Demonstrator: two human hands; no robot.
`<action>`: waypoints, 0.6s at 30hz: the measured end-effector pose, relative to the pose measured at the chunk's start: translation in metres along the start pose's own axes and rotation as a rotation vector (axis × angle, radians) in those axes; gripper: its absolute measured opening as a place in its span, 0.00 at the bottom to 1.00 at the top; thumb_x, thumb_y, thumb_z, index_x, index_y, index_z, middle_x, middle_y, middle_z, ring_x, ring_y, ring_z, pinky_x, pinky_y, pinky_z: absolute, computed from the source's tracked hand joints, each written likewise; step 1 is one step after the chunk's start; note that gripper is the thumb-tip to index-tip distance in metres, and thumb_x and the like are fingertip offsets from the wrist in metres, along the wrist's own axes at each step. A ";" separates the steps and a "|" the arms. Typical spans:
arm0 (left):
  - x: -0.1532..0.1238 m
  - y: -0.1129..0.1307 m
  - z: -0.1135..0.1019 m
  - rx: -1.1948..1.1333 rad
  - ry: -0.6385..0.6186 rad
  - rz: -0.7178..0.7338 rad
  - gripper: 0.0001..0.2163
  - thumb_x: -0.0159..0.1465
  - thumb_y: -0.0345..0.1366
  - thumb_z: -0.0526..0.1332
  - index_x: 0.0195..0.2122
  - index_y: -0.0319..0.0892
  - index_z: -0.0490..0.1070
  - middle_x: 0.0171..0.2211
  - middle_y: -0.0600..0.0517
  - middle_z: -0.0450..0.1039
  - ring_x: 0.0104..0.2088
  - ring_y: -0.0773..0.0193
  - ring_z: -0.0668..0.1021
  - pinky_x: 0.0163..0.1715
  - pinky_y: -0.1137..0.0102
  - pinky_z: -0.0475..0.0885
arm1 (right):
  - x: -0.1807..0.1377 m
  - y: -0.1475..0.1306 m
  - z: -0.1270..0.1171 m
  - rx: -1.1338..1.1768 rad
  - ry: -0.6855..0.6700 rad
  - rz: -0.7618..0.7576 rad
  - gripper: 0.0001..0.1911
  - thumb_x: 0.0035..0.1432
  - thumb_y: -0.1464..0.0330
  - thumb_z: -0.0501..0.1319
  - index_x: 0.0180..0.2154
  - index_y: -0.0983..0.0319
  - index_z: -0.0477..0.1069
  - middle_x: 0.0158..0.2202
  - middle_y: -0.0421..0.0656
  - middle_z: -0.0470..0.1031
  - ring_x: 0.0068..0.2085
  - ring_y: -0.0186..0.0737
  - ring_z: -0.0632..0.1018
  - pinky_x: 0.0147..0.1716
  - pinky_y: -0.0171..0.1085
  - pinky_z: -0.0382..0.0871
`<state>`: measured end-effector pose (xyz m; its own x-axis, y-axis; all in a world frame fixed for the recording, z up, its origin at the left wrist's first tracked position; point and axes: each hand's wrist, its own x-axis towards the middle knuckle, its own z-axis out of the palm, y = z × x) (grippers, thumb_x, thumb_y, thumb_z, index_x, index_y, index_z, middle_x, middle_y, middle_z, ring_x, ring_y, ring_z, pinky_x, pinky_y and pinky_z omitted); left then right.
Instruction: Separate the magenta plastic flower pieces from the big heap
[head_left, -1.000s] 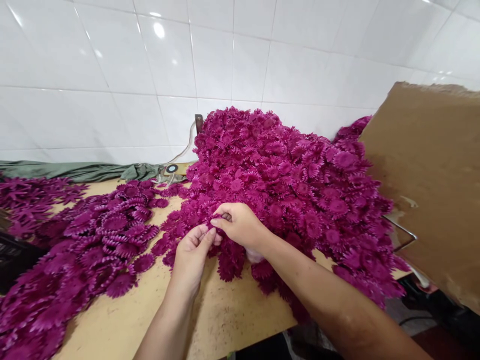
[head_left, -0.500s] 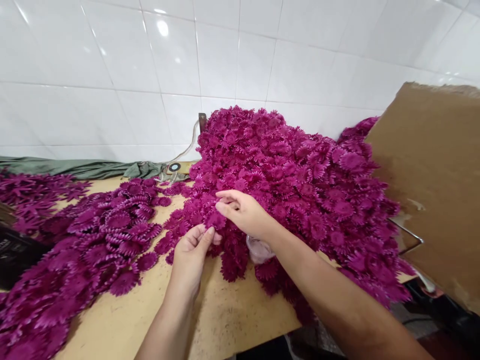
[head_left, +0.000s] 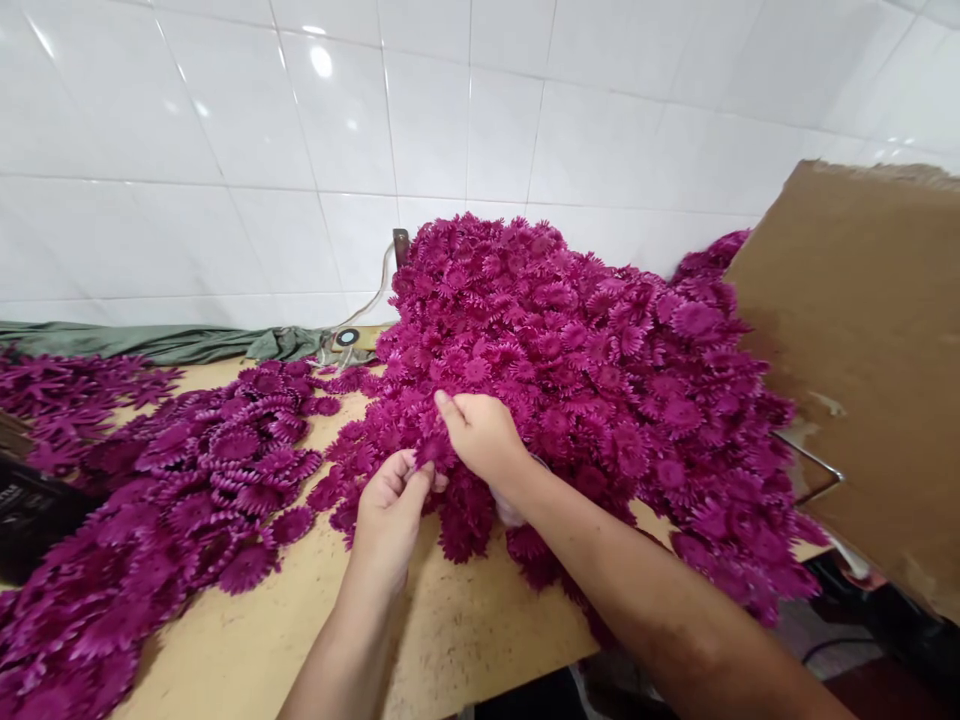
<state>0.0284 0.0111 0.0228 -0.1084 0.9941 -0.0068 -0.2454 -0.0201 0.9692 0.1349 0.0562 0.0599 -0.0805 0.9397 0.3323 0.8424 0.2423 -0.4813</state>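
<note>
Quite near each other, but apart: left hand (head_left: 386, 512) and right hand (head_left: 486, 436), before a heap of magenta flowers (head_left: 559, 330).
The left thumb and fingers pinch one flower piece (head_left: 430, 451), at the near side of this heap; the right fingers are curled toward the thumb just above, and I cannot tell whether they hold something. A lower pile (head_left: 187, 500) lies leftward on the table (head_left: 465, 635).

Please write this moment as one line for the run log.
left hand: pinching magenta flower | right hand: curled close by, any grip hidden | flower heap: beyond both hands
</note>
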 end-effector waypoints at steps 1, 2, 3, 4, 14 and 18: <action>-0.001 0.000 0.000 -0.013 0.011 -0.009 0.09 0.44 0.38 0.65 0.21 0.40 0.67 0.18 0.57 0.68 0.21 0.70 0.69 0.26 0.75 0.64 | 0.003 0.004 -0.002 0.034 0.027 0.009 0.21 0.61 0.63 0.44 0.29 0.65 0.72 0.26 0.45 0.72 0.29 0.36 0.71 0.32 0.34 0.60; -0.001 0.001 0.000 -0.028 0.023 -0.015 0.09 0.44 0.39 0.65 0.22 0.40 0.68 0.18 0.58 0.68 0.21 0.70 0.69 0.26 0.75 0.64 | 0.006 0.008 -0.003 0.075 0.065 0.014 0.18 0.60 0.64 0.46 0.34 0.66 0.72 0.31 0.48 0.73 0.33 0.38 0.72 0.35 0.35 0.62; -0.001 0.001 -0.001 -0.044 0.033 -0.020 0.10 0.44 0.39 0.65 0.23 0.40 0.68 0.18 0.58 0.68 0.22 0.70 0.69 0.27 0.75 0.64 | 0.009 0.011 -0.005 0.120 0.106 0.012 0.15 0.58 0.66 0.49 0.39 0.67 0.70 0.36 0.50 0.72 0.37 0.39 0.72 0.38 0.36 0.63; -0.001 0.001 -0.001 -0.057 0.041 -0.023 0.11 0.44 0.40 0.66 0.23 0.40 0.68 0.19 0.58 0.69 0.22 0.70 0.69 0.27 0.75 0.64 | 0.010 0.014 -0.006 0.167 0.143 0.001 0.15 0.55 0.69 0.52 0.43 0.67 0.68 0.41 0.51 0.70 0.40 0.39 0.72 0.41 0.37 0.64; 0.006 -0.008 -0.008 -0.008 -0.084 0.035 0.14 0.46 0.43 0.65 0.19 0.40 0.63 0.15 0.59 0.62 0.19 0.73 0.62 0.21 0.77 0.57 | -0.020 -0.001 -0.007 0.541 -0.304 -0.137 0.17 0.47 0.67 0.61 0.42 0.65 0.70 0.40 0.46 0.75 0.40 0.37 0.75 0.43 0.37 0.67; 0.007 -0.009 -0.009 0.017 -0.093 0.024 0.15 0.46 0.45 0.64 0.18 0.41 0.61 0.14 0.61 0.57 0.17 0.74 0.58 0.19 0.77 0.54 | -0.020 -0.001 -0.010 0.513 -0.365 -0.170 0.19 0.46 0.72 0.61 0.43 0.66 0.70 0.43 0.46 0.74 0.43 0.36 0.74 0.45 0.36 0.66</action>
<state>0.0216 0.0177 0.0116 -0.0241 0.9990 0.0390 -0.2274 -0.0434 0.9728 0.1411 0.0352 0.0614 -0.4423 0.8776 0.1849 0.4477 0.3947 -0.8024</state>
